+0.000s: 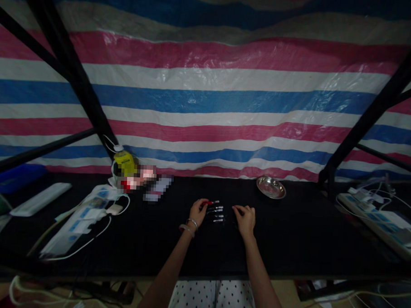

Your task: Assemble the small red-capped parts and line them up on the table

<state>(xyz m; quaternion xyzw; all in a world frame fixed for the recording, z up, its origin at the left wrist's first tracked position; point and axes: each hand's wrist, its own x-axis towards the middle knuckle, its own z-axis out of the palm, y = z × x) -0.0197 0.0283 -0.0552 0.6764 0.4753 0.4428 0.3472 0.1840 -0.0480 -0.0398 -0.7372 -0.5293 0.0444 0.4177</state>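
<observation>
A: Pinching at the red-tipped pen (211, 203), the left hand (198, 212) has its fingertips closed on the pen's near end; the pen is the farthest of the row of pens (217, 212) and seems to lie on the black table (290, 239). A bracelet (188, 227) sits on that wrist.

B: Right hand?

A: The right hand (245, 218) rests on the table just to the right of the row of pens, fingers curled loosely, tips toward the row. Nothing visibly held; whether it touches a pen cannot be told, too small and dark.

B: The row itself?

A: Roughly four slim pens, lying side by side between the two hands, silver ends pointing right. Exact count uncertain.

B: Surroundings, taken from the row of pens.

A: Beyond and to the right of it, well apart: a small metal dish (271, 187), near the table's far edge. Beyond and to the left: a yellow bottle (125, 163) with blurred packets beside it. Farther left: a white power strip (83, 219) with cables. Far right: a second power strip (379, 220) with white cables. Behind everything hangs a red, white and blue striped tarp (207, 104), crossed by black frame bars (69, 71).
</observation>
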